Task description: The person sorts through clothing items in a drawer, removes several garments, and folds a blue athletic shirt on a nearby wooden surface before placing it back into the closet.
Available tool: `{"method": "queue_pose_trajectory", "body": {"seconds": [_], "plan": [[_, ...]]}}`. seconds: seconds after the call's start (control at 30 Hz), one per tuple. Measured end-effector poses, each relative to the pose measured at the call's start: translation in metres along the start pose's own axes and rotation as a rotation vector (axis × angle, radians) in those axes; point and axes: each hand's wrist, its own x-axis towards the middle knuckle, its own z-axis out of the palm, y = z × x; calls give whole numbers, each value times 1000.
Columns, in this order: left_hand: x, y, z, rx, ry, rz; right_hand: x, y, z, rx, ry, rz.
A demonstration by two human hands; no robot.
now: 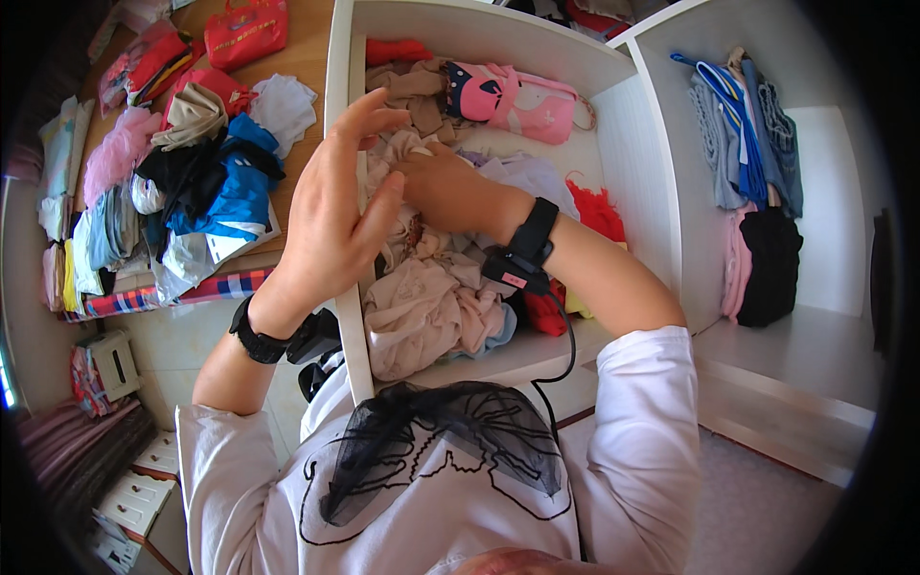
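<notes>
In front of me a white drawer [351,345] holds a loose heap of clothes. My left hand [338,205] is raised over the drawer's left wall, fingers apart, with nothing seen in it. Beside it, my right hand [456,188] reaches down into crumpled pale clothing [392,162]. Its fingertips are partly hidden, so whether they grip the cloth cannot be told. Nearer to me lies a bunched cream garment [413,309]. At the drawer's far end are a brown garment [413,83] and a pink pouch with a bow [514,100]. A fringed red cloth [596,212] lies along the right side.
To the left, a wooden surface [302,32] bears piled clothes, a blue garment [241,180] and a red bag [246,34]. Right of the drawer, a white compartment [776,352] holds folded jeans [780,144] and black clothing [769,266]. A cable [573,345] hangs from my right wrist device.
</notes>
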Motion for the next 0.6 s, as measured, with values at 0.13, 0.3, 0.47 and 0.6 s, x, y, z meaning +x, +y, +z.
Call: {"method": "queue_pose_trajectory", "body": {"seconds": [0.13,0.3,0.47,0.6], "plan": [[-14,-16,-4,-140,118,-31,5,-2,-7,0,-25,19],[-47,-24,-5,-18,177,-154,-15,-17,-55,3,-47,326],[-88,-28,-9,-667,-55,-616,-55,-64,-141,220,16,281],[-102,-39,7,-715,-62,-703,-121,-117,-176,330,204,269]]}}
